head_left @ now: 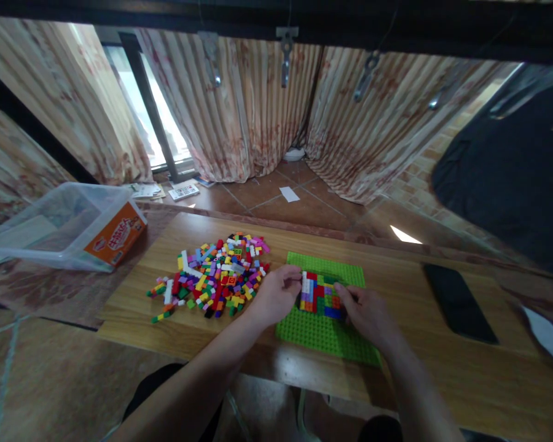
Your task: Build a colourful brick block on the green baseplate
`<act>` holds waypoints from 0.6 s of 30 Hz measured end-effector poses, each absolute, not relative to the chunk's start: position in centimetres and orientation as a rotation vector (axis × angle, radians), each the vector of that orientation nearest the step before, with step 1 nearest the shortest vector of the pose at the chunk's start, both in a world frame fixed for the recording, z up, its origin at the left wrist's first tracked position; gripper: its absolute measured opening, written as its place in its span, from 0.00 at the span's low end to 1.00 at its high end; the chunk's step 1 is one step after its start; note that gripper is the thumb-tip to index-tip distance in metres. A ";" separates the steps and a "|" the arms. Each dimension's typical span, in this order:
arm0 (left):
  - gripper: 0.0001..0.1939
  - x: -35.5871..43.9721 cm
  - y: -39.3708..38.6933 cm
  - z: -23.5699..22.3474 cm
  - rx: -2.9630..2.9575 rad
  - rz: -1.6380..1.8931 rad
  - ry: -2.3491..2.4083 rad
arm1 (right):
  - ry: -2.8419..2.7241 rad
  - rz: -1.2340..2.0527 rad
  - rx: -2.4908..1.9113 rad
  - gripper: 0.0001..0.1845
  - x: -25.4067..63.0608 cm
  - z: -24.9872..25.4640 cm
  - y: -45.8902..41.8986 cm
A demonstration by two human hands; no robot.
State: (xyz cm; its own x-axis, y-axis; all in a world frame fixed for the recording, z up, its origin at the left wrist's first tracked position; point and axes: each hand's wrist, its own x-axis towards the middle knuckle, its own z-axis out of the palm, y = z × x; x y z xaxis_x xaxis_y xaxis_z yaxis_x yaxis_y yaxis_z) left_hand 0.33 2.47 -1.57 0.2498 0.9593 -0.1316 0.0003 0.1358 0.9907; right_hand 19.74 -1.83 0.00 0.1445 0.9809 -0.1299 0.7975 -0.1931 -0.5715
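A flat block of joined toy bricks [319, 296] in white, red, blue, green, orange and purple lies over the middle of a green studded baseplate [322, 331]. My left hand [279, 293] is closed at the block's left side, its fingers curled and the fingertips at the edge. At the right side my right hand [362, 310] is closed too, its thumb on the edge of the bricks and its other fingers partly hidden. Whether the block is pressed onto the studs or just above them, I cannot tell. Left of the baseplate spreads a pile of loose toy bricks [221, 273].
The wooden table [253, 359] carries a black phone-like slab [461, 304] at the right, with white paper [548, 334] beyond it. A clear plastic bin [74, 245] with an orange label stands at the left. A dark bar with metal clips [286, 58] crosses overhead.
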 end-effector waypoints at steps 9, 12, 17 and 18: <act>0.20 -0.3 1.6 -1.0 1.362 0.906 1.074 | -1.762 0.567 -1.987 0.29 18.6 -0.6 -1.8; 0.19 -0.3 1.0 -0.7 1.389 0.886 1.154 | -1.786 0.547 -1.963 0.30 18.9 -0.8 -1.5; 0.17 0.0 0.4 -1.0 1.528 0.879 1.223 | -1.812 0.542 -1.969 0.31 19.1 -0.8 -0.5; 0.17 0.0 0.4 -1.0 1.547 0.877 1.212 | -1.821 0.555 -1.966 0.30 19.1 -0.8 -0.3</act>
State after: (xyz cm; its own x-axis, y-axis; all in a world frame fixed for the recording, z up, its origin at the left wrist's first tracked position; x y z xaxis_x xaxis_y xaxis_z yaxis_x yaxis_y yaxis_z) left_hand -0.05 0.38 -1.03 0.2517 0.9676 -0.0170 0.2869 -0.0578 0.9562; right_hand 19.11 -0.30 -0.75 0.0713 0.9973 -0.0173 0.8373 -0.0693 -0.5423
